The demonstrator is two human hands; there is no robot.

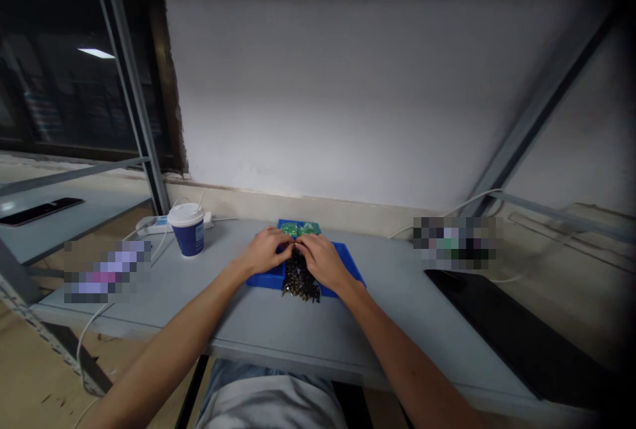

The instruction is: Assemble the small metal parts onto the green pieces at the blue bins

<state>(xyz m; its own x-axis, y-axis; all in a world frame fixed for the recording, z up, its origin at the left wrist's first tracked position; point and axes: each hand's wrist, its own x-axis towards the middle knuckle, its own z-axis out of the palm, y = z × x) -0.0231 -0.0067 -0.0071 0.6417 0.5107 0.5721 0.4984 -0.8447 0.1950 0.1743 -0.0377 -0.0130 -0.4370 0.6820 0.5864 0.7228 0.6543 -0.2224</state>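
My left hand (269, 249) and my right hand (319, 258) meet at the fingertips above a pile of small dark metallic parts (300, 282). Both hands are closed in a pinch; whatever lies between the fingers is too small to make out. The pile sits between two blue trays: a left blue tray (267, 280), partly under my left hand, and a right blue tray (350, 262), partly under my right wrist. Behind the hands stands another blue bin (284, 222) with green pieces (304, 229) in it.
A lidded blue and white cup (187, 229) stands at the left, in front of a white power strip (158, 224). A black flat panel (501, 323) lies along the table's right side. Blurred-out items sit at both sides. Metal posts and a wall bound the grey table (278, 330).
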